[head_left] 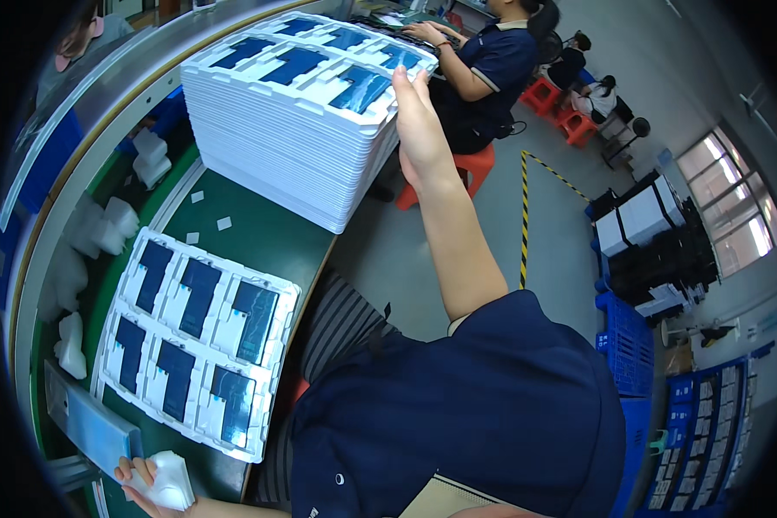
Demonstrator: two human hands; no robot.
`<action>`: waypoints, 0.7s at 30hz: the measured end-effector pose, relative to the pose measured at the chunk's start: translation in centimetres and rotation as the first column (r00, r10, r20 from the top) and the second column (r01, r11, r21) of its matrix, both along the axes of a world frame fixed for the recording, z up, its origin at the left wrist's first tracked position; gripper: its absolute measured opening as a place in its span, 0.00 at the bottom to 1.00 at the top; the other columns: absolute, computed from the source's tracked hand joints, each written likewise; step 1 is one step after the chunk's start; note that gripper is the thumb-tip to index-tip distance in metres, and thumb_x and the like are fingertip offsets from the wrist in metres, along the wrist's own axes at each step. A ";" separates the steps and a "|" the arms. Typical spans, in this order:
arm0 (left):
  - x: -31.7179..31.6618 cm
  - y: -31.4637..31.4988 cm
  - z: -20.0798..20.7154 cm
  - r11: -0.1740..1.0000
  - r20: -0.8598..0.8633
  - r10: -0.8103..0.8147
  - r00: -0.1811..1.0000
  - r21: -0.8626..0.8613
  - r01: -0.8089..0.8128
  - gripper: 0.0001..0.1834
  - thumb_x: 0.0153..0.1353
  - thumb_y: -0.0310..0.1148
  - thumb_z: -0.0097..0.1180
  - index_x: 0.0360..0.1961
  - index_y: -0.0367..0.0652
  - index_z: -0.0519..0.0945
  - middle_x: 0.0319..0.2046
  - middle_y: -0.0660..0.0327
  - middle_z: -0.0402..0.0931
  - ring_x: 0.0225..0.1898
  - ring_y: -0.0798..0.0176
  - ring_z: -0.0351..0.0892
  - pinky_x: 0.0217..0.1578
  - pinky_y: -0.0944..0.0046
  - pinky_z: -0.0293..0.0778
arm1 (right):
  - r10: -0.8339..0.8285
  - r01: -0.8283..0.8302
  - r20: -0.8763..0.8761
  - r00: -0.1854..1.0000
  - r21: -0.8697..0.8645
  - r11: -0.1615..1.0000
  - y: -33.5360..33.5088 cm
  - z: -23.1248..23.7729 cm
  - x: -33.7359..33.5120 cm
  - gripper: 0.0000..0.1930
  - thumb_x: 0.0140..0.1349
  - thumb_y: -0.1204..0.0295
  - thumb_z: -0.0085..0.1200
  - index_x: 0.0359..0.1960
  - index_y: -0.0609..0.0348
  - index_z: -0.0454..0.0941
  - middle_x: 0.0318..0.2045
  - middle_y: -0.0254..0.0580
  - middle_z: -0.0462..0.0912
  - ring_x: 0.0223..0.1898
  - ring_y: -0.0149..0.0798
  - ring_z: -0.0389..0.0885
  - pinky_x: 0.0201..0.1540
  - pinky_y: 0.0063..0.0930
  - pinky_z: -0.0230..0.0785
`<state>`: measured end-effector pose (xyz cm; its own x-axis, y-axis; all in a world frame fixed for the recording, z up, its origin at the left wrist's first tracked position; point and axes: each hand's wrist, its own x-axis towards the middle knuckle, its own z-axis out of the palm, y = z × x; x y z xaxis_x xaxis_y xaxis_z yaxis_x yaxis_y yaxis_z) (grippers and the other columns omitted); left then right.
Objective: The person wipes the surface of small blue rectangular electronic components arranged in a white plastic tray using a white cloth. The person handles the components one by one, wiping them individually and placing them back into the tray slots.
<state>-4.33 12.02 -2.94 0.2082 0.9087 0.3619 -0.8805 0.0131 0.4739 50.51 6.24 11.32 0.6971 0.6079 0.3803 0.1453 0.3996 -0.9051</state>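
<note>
At the lower left, my left hand (138, 476) is closed around a folded wad of soft white sheets (173, 480), next to a light blue box (104, 432). My right hand (419, 129) reaches up to a tall stack of white plastic trays (268, 147) and rests against its right edge, thumb at the top rim. Its fingers look stretched out, though some are hidden. Dark, flat panel-like parts sit in the pockets of the stack's top tray. Nearer to me lies a single white tray (155, 332) with dark rectangular parts (200, 298) in its six-pocket layout, several filled.
The green bench (259, 203) carries small white squares (224, 224). White foam pieces (151, 157) line its far side. A co-worker (501, 65) sits beyond the stack on a red stool (470, 168). Blue crates (626, 337) stand behind me, and yellow-black tape (524, 224) marks the floor.
</note>
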 end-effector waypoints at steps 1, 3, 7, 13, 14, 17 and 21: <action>0.3 0.2 0.1 1.000 -0.019 0.012 1.000 -0.001 -0.012 0.06 0.68 0.32 0.45 0.42 0.45 0.64 0.35 0.66 0.60 0.25 0.71 0.56 0.32 0.67 0.58 | -0.013 0.013 -0.006 1.000 -0.020 1.000 -0.1 0.2 0.1 0.37 0.72 0.57 0.41 0.69 0.69 0.36 0.65 0.45 0.59 0.66 0.32 0.56 0.67 0.28 0.44; 0.6 0.1 0.3 0.998 -0.020 0.036 0.999 -0.056 -0.037 0.06 0.68 0.32 0.45 0.40 0.45 0.63 0.34 0.67 0.60 0.25 0.71 0.56 0.32 0.67 0.59 | 0.048 -0.048 -0.018 0.999 -0.003 0.999 -0.3 0.2 0.6 0.40 0.72 0.57 0.41 0.70 0.70 0.31 0.67 0.46 0.56 0.67 0.33 0.54 0.68 0.28 0.42; -0.7 0.0 -0.5 0.991 0.146 -0.015 0.989 -0.130 0.034 0.16 0.66 0.45 0.41 0.39 0.44 0.72 0.37 0.57 0.71 0.33 0.57 0.67 0.38 0.52 0.64 | 0.108 -0.108 0.002 0.994 0.037 0.993 -0.3 1.4 0.3 0.39 0.71 0.55 0.41 0.66 0.72 0.31 0.68 0.57 0.46 0.69 0.41 0.47 0.69 0.30 0.43; -0.9 0.6 -0.8 0.994 0.014 0.041 0.999 -0.099 -0.040 0.06 0.68 0.31 0.46 0.41 0.44 0.63 0.34 0.66 0.60 0.25 0.71 0.56 0.32 0.67 0.59 | 0.245 -0.087 -0.283 0.927 0.472 0.877 -0.4 3.0 1.0 0.20 0.68 0.70 0.45 0.56 0.72 0.61 0.60 0.55 0.60 0.60 0.43 0.65 0.62 0.36 0.62; -0.9 0.4 -0.8 0.993 0.004 0.061 0.998 -0.102 -0.060 0.06 0.68 0.32 0.45 0.41 0.44 0.63 0.34 0.66 0.60 0.25 0.71 0.56 0.32 0.67 0.59 | 0.255 -0.042 -0.351 0.901 0.515 0.856 -0.4 3.0 1.2 0.21 0.67 0.71 0.45 0.57 0.73 0.60 0.60 0.55 0.60 0.60 0.45 0.66 0.62 0.38 0.62; -0.4 -0.2 0.4 0.986 -0.051 0.131 0.990 -0.099 -0.135 0.05 0.69 0.32 0.44 0.42 0.44 0.64 0.34 0.66 0.59 0.25 0.71 0.55 0.31 0.68 0.59 | 0.219 0.237 -0.660 0.718 0.529 0.815 -0.8 4.5 0.6 0.24 0.63 0.77 0.44 0.58 0.78 0.56 0.59 0.57 0.60 0.58 0.52 0.68 0.65 0.47 0.61; 0.1 0.3 -0.2 0.987 -0.053 0.132 0.990 -0.088 -0.137 0.05 0.70 0.32 0.42 0.43 0.44 0.64 0.34 0.66 0.59 0.25 0.72 0.55 0.30 0.69 0.59 | 0.361 0.020 -0.585 0.727 0.543 0.840 -0.4 4.5 5.6 0.18 0.63 0.76 0.47 0.52 0.75 0.62 0.50 0.55 0.72 0.50 0.46 0.76 0.53 0.41 0.76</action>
